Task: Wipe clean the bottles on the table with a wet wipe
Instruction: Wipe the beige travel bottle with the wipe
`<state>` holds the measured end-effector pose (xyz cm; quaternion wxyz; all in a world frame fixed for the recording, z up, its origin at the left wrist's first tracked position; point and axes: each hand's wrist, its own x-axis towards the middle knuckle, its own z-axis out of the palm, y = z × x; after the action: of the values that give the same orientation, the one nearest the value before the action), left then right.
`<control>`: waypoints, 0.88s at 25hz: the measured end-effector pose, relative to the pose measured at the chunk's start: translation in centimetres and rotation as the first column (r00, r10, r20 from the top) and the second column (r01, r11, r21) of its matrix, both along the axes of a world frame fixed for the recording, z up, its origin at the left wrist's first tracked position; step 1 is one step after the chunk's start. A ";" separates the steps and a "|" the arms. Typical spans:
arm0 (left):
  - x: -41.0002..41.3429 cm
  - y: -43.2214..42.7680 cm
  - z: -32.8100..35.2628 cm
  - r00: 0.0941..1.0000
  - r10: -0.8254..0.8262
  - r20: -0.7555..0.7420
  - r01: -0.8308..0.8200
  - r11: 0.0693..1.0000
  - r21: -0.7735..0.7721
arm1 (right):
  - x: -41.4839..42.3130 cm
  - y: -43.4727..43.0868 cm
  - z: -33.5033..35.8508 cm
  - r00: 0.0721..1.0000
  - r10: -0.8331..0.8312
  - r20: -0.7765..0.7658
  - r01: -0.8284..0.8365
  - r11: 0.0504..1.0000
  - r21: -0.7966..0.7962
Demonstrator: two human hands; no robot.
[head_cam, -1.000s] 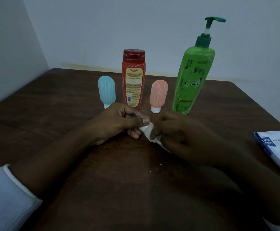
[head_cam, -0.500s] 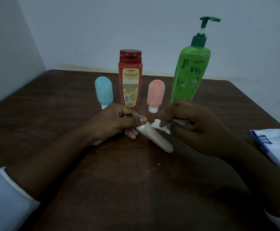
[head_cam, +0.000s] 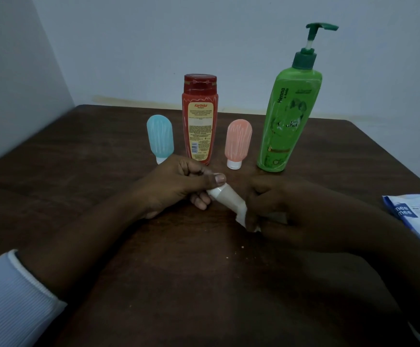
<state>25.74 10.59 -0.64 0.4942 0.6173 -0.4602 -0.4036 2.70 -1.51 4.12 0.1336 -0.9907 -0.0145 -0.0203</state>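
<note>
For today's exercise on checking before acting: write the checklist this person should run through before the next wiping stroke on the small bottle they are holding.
1. Left hand grips the small beige bottle at its cap end: ok.
2. Right hand holds the wet wipe against the bottle's far end: ok.
3. Whole bottle wiped: cannot tell, the right hand hides its lower part.
4. Blue bottle, red bottle, pink bottle and green pump bottle stand upright, apart from the hands: ok.
5. Wipe pack lies on the table at the right: ok.
</note>
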 end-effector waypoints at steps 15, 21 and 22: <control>0.0 0.3 0.4 0.988 -0.053 -0.143 0.052 0.999 -0.012 | 0.8 -1.2 -1.1 0.987 -0.095 0.133 0.067 0.977 0.202; 0.0 0.1 0.5 0.988 -0.025 -0.150 0.028 0.999 0.020 | -0.4 -1.3 0.4 0.999 -0.011 0.034 0.003 0.970 0.242; 0.0 0.1 0.5 0.989 -0.020 -0.145 0.023 0.999 0.022 | -0.2 -1.1 0.3 0.994 -0.032 0.102 0.007 0.971 0.239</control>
<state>25.78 10.66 -0.14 0.5147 0.5871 -0.4251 -0.4579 2.46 -2.57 4.44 0.2502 -0.9652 -0.0091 -0.0754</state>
